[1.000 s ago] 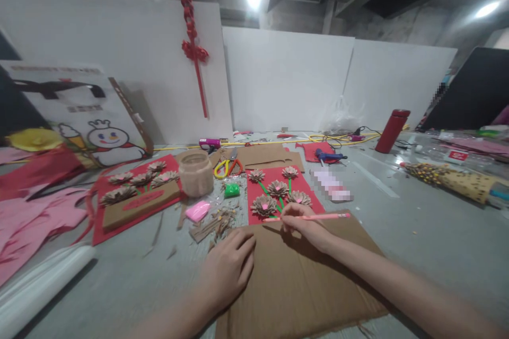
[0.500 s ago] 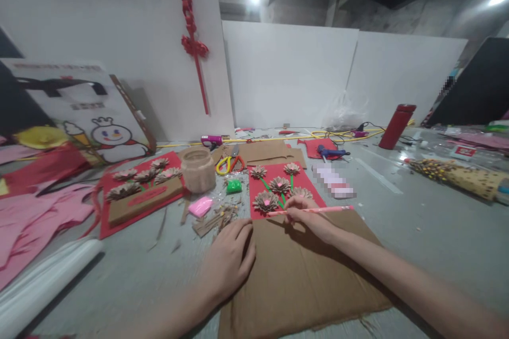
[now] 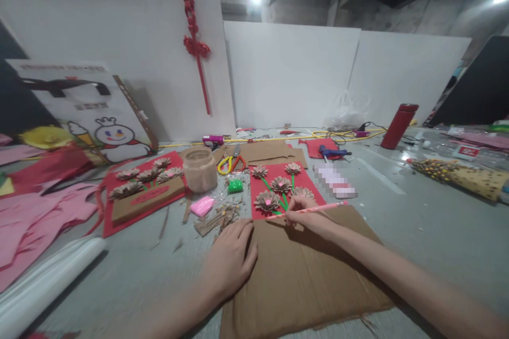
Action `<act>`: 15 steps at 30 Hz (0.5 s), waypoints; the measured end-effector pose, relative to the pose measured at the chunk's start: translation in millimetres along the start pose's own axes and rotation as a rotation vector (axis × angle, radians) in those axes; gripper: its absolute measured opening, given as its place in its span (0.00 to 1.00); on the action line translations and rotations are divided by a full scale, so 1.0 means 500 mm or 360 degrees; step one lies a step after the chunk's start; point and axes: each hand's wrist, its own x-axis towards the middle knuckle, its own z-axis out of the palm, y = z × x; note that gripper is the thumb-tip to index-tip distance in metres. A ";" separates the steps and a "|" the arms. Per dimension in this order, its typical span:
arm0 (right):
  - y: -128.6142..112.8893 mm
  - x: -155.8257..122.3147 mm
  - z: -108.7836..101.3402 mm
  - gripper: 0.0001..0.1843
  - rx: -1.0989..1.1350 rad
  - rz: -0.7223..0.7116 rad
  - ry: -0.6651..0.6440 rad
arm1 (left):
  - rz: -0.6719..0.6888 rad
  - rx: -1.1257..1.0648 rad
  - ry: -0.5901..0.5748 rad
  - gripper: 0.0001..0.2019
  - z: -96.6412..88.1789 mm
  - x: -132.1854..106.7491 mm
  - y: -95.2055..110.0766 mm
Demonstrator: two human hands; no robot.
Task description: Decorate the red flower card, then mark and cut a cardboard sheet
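A large brown cardboard sheet (image 3: 306, 280) lies flat on the grey floor in front of me. My left hand (image 3: 233, 259) rests flat on its left edge, fingers stretched out. My right hand (image 3: 304, 217) pinches a pink pencil (image 3: 322, 207) at the sheet's far edge, the pencil lying almost level and its tip pointing left. Just beyond the sheet lies a red card (image 3: 284, 188) with several brown paper flowers on green stems.
A second red flower card (image 3: 139, 190) lies at the left beside a tan jar (image 3: 199, 169). Scissors (image 3: 230, 161), a green lump (image 3: 235, 186), a pink piece (image 3: 202, 205), cardboard scraps, a glue gun (image 3: 332, 153), a red bottle (image 3: 397, 126) and pink paper (image 3: 35, 222) surround them.
The view has shifted a little. My right hand with the pencil has edged slightly left along the cardboard's far edge. My left hand stays put.
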 end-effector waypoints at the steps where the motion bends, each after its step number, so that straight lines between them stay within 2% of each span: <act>1: 0.001 0.000 0.000 0.03 -0.0007 0.0006 0.0001 | 0.0001 0.0003 -0.0003 0.14 -0.001 0.000 0.000; 15: 0.006 -0.001 -0.001 0.03 0.0131 0.0119 -0.0035 | 0.0016 -0.0023 0.0004 0.13 -0.003 0.003 0.004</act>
